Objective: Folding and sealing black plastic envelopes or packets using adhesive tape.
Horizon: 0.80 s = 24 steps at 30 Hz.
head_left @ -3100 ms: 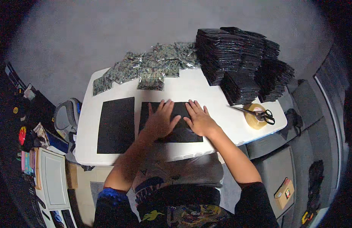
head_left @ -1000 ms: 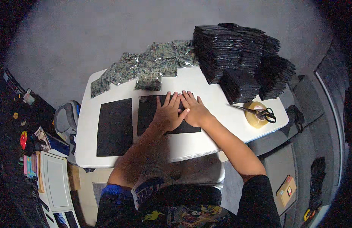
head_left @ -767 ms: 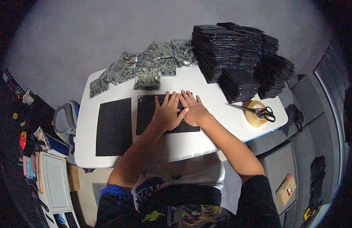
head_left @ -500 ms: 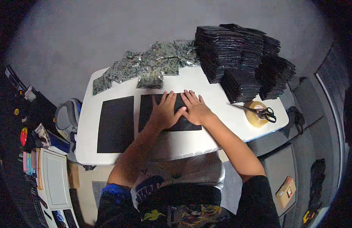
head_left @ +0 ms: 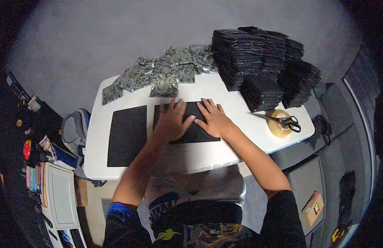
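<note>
A flat black rectangular sheet (head_left: pixel 195 134) lies crosswise on the white table (head_left: pixel 237 155) in front of me. My right hand (head_left: pixel 216 120) rests on its right part, palm down with the fingers spread. Over its left part is my left hand (head_left: pixel 171 122), fingers stretched out and somewhat blurred; whether it touches the sheet I cannot tell. Both hands hold nothing. A second black sheet (head_left: pixel 127 134) lies to the left, its lower right corner hidden behind my left forearm.
Clear packets of camouflage-patterned cloth (head_left: pixel 164 87) line the far left edge. A tall stack of folded black packages (head_left: pixel 249 58) fills the far right. Black scissors (head_left: pixel 289 122) lie on a roll of clear tape (head_left: pixel 278 131). A grey sofa (head_left: pixel 340 128) stands at the right.
My left hand has shifted slightly left, and the gap between my thumbs has widened. My right hand stays nearly in place on the sheet.
</note>
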Motion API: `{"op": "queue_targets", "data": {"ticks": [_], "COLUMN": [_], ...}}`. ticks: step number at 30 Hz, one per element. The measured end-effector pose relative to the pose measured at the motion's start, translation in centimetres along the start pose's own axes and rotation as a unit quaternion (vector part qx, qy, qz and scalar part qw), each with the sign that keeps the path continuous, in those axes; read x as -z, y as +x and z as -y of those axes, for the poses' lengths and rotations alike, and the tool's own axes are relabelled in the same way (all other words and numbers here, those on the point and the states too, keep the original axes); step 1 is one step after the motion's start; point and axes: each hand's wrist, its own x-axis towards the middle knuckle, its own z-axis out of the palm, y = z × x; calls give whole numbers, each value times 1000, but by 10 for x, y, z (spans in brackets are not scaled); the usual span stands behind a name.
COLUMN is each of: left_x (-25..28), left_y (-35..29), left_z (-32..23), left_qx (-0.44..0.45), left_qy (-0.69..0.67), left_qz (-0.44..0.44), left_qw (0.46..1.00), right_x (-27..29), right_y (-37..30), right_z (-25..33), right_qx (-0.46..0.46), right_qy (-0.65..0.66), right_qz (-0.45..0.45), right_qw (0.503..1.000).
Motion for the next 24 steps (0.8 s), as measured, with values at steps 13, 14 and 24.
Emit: {"op": "queue_targets", "data": {"ticks": [13,14,24], "left_x": [-23,-26,-11], "left_y": [6,5,-9], "left_z": [-43,-40,-41], "left_qx": [-19,-18,-40], "left_qy": [-7,-7,34], "left_qz": [-2,-1,-14], "left_qw": [1000,1000,999], "right_x": [-8,-7,-1], "right_y": [-1,-1,-10], "right_z": [3,5,9], "right_qx": [-9,-6,0], "right_qy": [-70,-71,-147], "right_qz": [35,34,30], "right_qw": [997,997,989]}}
